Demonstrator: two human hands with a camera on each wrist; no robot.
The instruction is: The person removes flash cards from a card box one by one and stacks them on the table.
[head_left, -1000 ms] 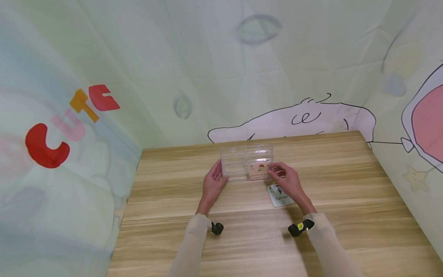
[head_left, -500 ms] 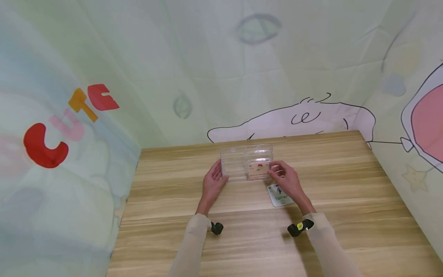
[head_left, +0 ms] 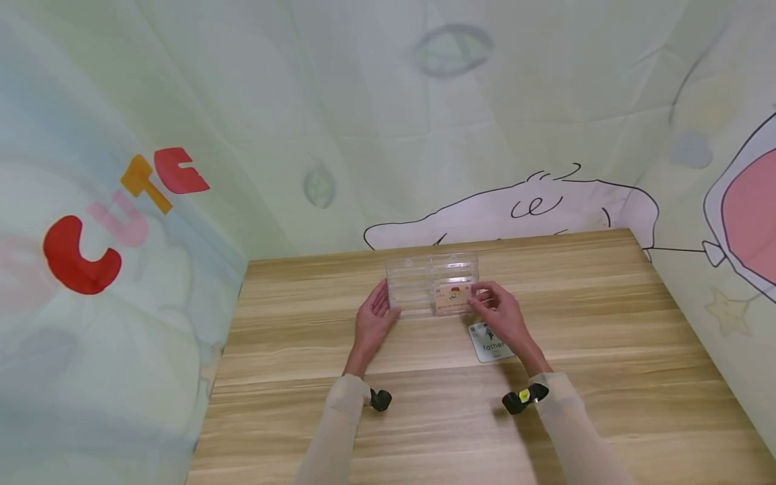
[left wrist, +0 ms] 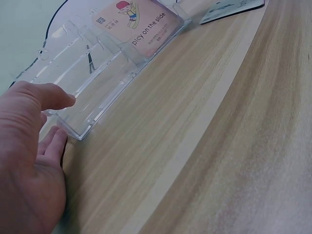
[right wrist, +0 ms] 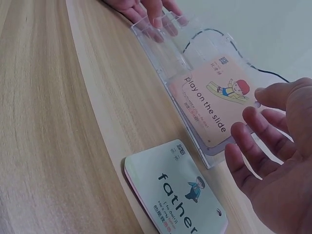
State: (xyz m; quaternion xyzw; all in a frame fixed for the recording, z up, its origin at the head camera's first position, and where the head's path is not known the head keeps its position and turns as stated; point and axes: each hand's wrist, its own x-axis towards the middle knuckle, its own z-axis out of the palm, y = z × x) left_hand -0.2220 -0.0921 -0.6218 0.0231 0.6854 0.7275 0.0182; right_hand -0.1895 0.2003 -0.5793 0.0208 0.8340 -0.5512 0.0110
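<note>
The pink card [right wrist: 217, 100] sits face-out in the clear rack's [head_left: 410, 286] front right pocket, which likely props it for reading. The left hand [head_left: 371, 327] rests at the rack's left end, thumb apart from extended fingers, probably as a brace. The right hand's [head_left: 508, 320] bent, spread fingers meet the card's right edge; whether they pinch it, one cannot tell. The father card [right wrist: 168, 183] lies on the worktop [head_left: 303, 337] nearby.
</note>
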